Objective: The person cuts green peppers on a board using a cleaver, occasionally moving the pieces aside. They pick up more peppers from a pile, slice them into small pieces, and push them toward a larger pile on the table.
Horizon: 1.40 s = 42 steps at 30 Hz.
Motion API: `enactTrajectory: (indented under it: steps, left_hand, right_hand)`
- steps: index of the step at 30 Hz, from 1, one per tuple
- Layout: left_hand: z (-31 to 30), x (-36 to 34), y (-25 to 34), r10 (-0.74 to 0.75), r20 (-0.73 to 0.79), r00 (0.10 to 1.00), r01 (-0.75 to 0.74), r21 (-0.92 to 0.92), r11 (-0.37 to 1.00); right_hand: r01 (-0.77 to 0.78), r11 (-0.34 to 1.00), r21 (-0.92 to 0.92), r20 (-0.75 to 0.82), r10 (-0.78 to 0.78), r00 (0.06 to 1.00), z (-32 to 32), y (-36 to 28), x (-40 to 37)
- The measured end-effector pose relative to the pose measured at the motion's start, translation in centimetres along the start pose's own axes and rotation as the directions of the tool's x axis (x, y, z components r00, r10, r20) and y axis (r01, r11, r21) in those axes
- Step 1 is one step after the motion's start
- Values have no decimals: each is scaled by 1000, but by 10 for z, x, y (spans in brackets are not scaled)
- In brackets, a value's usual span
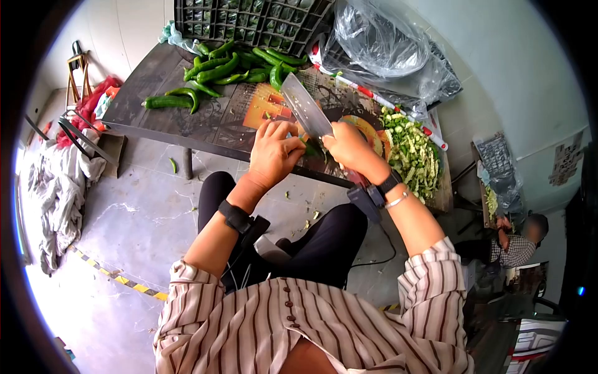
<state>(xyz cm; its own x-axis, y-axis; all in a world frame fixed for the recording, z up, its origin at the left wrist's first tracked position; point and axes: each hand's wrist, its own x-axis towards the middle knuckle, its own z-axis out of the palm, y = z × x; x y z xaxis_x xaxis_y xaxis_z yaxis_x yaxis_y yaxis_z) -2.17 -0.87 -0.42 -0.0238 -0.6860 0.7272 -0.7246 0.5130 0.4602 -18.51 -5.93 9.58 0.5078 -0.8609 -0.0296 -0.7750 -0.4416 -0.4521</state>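
My right hand (352,146) is closed round the handle of a broad kitchen knife (305,105), whose blade points up and to the left over the table. Beside the knife, my left hand (274,149) has its fingers curled down at the table's near edge, on a green pepper (310,148) that is mostly hidden. Whole long green peppers (218,70) lie in a pile beyond my hands. To the right of my right hand is a heap of chopped green pepper (411,156).
A black plastic crate (252,25) stands at the table's far side, beside clear plastic bags (386,43). The dark wooden table (146,81) has its front edge just above my knees. Another person (514,246) sits at the right. White cloth (59,193) lies on the left.
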Motion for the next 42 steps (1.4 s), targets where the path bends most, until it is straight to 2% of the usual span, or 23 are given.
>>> enactTrajectory:
  steps: [1,2,5,14,16,21,25,27,37,40,42]
  left_hand:
    - [1,-1,0,-18,6,1000,19,-22,1000]
    - [3,-3,-1,-5,-1,1000,5,2,1000]
    - [3,-3,-1,-12,15,1000,12,-5,1000]
    - [1,-2,1,-7,7,1000,7,-3,1000]
    - [-1,0,1,-9,16,1000,9,1,1000]
    - [0,-1,1,-38,32,999,39,-34,999]
    - [0,-2,2,-47,21,999,48,-55,997]
    - [0,-1,1,-26,9,1000,26,-23,999]
    - [-1,0,3,-46,28,999,47,-29,999]
    - [-1,-2,2,-57,52,997,58,-26,998]
    - [0,0,4,-64,40,997,65,-24,998]
  right_hand:
    - [-46,998,49,9,46,999,-2,2,-4]
    - [-30,1000,-2,-37,30,999,-2,4,-10]
    - [1,999,39,38,-2,999,-6,6,-20]
    - [-24,999,-38,104,28,994,-3,-4,-23]
    - [169,970,-174,106,-152,983,-5,-3,-17]
    - [117,984,-131,161,-96,982,-15,-5,-10]
    - [129,982,-136,74,-120,990,-21,-10,-15]
    - [174,973,-154,101,-159,982,-22,-7,-15]
    - [109,987,-122,228,-79,970,-16,-10,-14]
    - [147,974,-175,205,-110,973,-12,-13,-7]
    - [147,979,-142,160,-124,979,3,-10,0]
